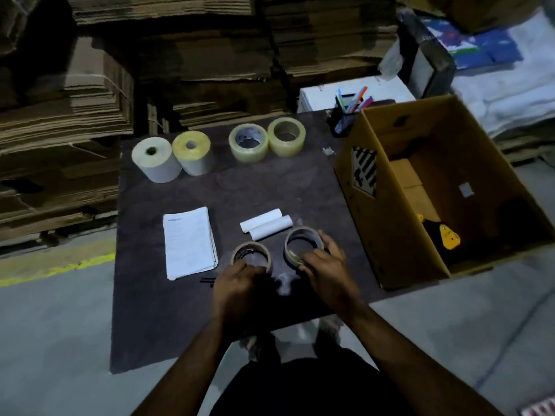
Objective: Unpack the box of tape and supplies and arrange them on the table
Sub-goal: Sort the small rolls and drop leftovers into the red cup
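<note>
Fingers of the right hand curl around the near rim of one brown tape ring, pinching it where it lies flat on the table; the left hand reaches to the near edge of a second brown tape ring, but blur hides whether its fingers actually grip it or only touch.

Largest in view are the stacks of flattened cardboard filling the background. Next comes the dark table, and on its right end one open cardboard box, flaps up, with one yellow-and-black tool lying at its bottom. Along the far side of the table stand four rolls: two tall pale rolls touching each other on the left, and two clear tape rolls side by side to their right. One stack of folded white papers lies on the left of the near row. Two small white paper rolls lie together just beyond the brown rings, which sit apart from one another. One pen holder with several coloured pens stands at the far corner beside the box. Two thin black sticks lie just below the papers, near the left hand.
</note>
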{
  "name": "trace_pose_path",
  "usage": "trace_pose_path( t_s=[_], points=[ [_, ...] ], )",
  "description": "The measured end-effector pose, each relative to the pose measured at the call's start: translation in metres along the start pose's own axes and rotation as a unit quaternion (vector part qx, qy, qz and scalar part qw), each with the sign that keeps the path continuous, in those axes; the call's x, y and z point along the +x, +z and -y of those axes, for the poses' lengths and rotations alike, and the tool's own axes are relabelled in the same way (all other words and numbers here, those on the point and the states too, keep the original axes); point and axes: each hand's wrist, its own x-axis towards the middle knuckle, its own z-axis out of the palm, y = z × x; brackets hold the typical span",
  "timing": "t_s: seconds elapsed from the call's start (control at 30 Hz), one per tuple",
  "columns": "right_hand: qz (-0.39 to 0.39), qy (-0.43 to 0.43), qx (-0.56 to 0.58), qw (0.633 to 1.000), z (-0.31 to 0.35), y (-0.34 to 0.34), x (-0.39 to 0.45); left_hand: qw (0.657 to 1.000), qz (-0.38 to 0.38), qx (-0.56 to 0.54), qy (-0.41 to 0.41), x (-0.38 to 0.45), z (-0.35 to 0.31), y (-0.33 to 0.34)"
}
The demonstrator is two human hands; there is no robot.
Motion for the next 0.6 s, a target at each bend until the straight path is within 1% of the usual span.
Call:
trace_pose_path(
  t_s=[0.07, 0.13, 0.2, 0.33, 0.4, 0.47, 0.53, 0.6],
  points=[
    [-0.065, 0.007, -0.023, 0.998, 0.005, -0.008, -0.019, 0.999, -0.025, -0.008, 0.043, -0.003, -0.008, -0.008],
    [-0.108, 0.015, -0.044, 0.993, 0.010, -0.018, -0.041, 0.994, -0.020, 0.004, 0.103, -0.006, -0.021, -0.016],
    [-0.114, 0.027, -0.052, 0.992, 0.010, -0.023, -0.063, 0.990, 0.001, 0.025, 0.141, -0.007, -0.035, -0.017],
    [-0.070, 0.070, -0.072, 0.992, -0.004, -0.036, -0.124, 0.975, 0.037, 0.049, 0.211, -0.015, -0.081, -0.003],
    [-0.066, 0.100, -0.078, 0.990, -0.018, -0.043, -0.163, 0.967, 0.067, 0.054, 0.239, -0.025, -0.112, 0.010],
    [-0.084, 0.131, -0.073, 0.985, -0.036, -0.054, -0.204, 0.961, 0.091, 0.051, 0.258, -0.034, -0.147, 0.025],
    [-0.105, 0.157, -0.085, 0.978, -0.055, -0.066, -0.248, 0.954, 0.097, 0.041, 0.282, -0.039, -0.186, 0.038],
    [-0.131, 0.201, -0.083, 0.967, -0.074, -0.080, -0.296, 0.944, 0.091, 0.021, 0.316, -0.045, -0.234, 0.051]
  ],
)
